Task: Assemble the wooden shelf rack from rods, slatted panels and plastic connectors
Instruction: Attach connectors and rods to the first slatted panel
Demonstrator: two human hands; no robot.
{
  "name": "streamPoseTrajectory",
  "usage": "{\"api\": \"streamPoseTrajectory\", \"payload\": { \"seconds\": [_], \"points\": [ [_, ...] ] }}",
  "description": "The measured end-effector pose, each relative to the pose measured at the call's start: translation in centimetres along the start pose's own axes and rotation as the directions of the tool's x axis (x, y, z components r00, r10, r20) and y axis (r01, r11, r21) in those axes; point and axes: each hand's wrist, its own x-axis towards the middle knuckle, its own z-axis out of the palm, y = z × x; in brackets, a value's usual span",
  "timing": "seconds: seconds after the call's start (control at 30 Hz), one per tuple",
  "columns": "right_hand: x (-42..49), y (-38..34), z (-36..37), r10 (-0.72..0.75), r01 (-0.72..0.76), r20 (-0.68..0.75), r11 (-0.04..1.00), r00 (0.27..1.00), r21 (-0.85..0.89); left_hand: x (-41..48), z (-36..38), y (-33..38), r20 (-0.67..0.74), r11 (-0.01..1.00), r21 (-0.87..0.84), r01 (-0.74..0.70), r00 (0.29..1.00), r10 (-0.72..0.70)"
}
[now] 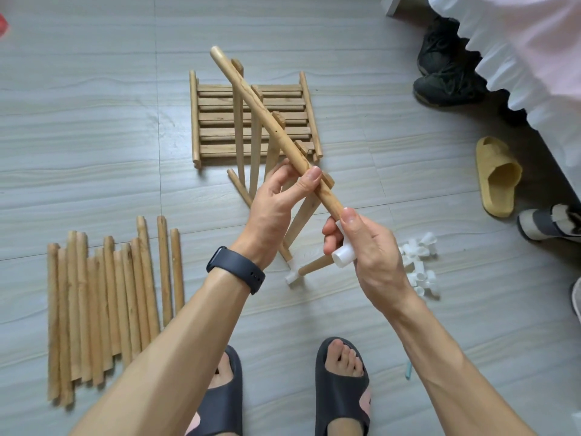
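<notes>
My left hand (276, 202) grips a long wooden rod (261, 111) near its lower end; the rod slants up and to the left. My right hand (364, 250) holds a white plastic connector (343, 256) at the rod's bottom end, thumb on top. Under my hands a slatted panel (251, 143) stands tilted, with another white connector (292, 275) and a short rod (314, 265) at its lower corner. A stack of slatted panels (217, 121) lies flat on the floor behind it.
Several loose rods (103, 303) lie side by side on the floor at the left. A pile of white connectors (419, 265) sits at the right. Shoes and a yellow slipper (496, 177) lie near a bed skirt (509, 58) at the right. My feet in dark slippers (342, 388) are below.
</notes>
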Motion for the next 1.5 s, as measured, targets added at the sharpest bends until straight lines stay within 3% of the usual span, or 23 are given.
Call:
{"api": "streamPoseTrajectory", "payload": {
  "seconds": [0.37,0.57,0.7,0.77,0.83,0.9,1.0,1.07,1.1,1.2,1.3,1.37,1.4,1.47,1.5],
  "points": [
    [1.3,-0.2,-0.4,0.078,-0.082,0.098,0.996,0.992,0.042,0.3,-1.0,0.7,0.042,0.997,0.053,0.052,0.998,-0.054],
    [2.0,-0.1,0.7,0.001,-0.001,-0.039,1.0,0.999,-0.003,0.3,-0.4,0.5,0.048,0.998,0.056,0.004,0.999,-0.007],
    [2.3,0.4,0.1,0.063,-0.061,-0.014,0.992,0.998,0.115,0.7,0.2,-0.4,0.037,0.994,0.104,-0.041,0.999,0.038],
    [2.5,0.5,-0.5,0.103,-0.084,-0.066,0.965,0.993,0.249,1.1,0.5,-1.5,0.023,0.971,0.229,-0.075,0.997,0.072],
    [2.8,0.8,-1.5,0.194,-0.122,-0.116,0.883,0.974,0.454,1.0,0.0,-3.4,0.012,0.87,0.486,-0.08,0.996,0.085],
    [3.0,1.6,-3.0,0.295,-0.165,-0.105,0.756,0.95,0.633,-0.1,-1.3,-6.0,0.064,0.697,0.71,-0.101,0.995,0.079],
    [2.9,4.4,-5.1,0.453,-0.21,-0.049,0.502,0.89,0.839,-2.3,-4.5,-10.3,0.207,0.316,0.935,-0.162,0.972,-0.114],
    [2.2,7.3,-5.7,0.553,-0.204,-0.042,0.374,0.832,0.905,-3.5,-6.5,-13.2,0.232,0.047,0.973,-0.227,0.938,-0.256],
    [1.6,8.9,-5.9,0.596,-0.2,-0.042,0.334,0.802,0.921,-3.9,-7.4,-14.4,0.225,-0.028,0.97,-0.241,0.937,-0.267],
    [-0.1,13.3,-5.9,0.699,-0.262,0.01,0.255,0.715,0.931,-4.0,-9.8,-15.9,0.154,-0.11,0.976,-0.188,0.952,-0.264],
    [-1.0,16.6,-5.7,0.78,-0.412,0.039,0.287,0.624,0.865,-4.0,-11.7,-16.3,0.121,-0.157,0.971,-0.178,0.94,-0.318],
    [-1.0,18.2,-5.7,0.836,-0.558,-0.056,0.413,0.547,0.72,-4.2,-12.6,-16.7,0.114,-0.2,0.963,-0.181,0.945,-0.307],
    [-0.9,18.6,-5.8,0.825,-0.636,-0.147,0.522,0.546,0.569,-4.4,-13.0,-17.1,0.108,-0.222,0.958,-0.182,0.945,-0.309],
    [-0.7,18.8,-6.1,0.695,-0.7,-0.317,0.704,0.645,0.12,-4.5,-14.0,-17.9,0.083,-0.261,0.95,-0.173,0.943,-0.321],
    [-0.7,18.6,-6.2,0.595,-0.668,-0.369,0.737,0.714,-0.104,-4.6,-14.4,-18.3,0.072,-0.275,0.947,-0.163,0.946,-0.315]
  ]
}}
